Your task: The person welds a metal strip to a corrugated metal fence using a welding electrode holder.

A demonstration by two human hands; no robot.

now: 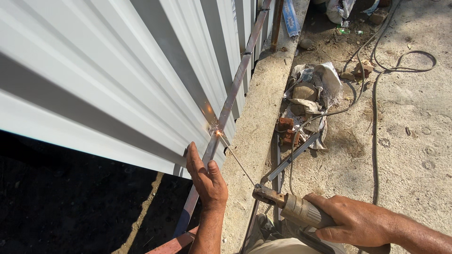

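Outdoor concrete ground, corrugated sheet alongside. Left hand flat, ungripped, pressing steel rail just below spark. Right hand clenched on electrode holder; rod angles up-left to spark.

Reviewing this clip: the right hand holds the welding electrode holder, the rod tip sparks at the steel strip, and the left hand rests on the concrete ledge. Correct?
Not quite. In the head view the left hand presses on the steel strip against the corrugated sheet, not the concrete ledge. The rest stands.

a crumpled white sack lies on the ground beside the concrete ledge, holding bricks. a blue printed wrapper rests on the ledge at the top. another white bag sits at the top edge.
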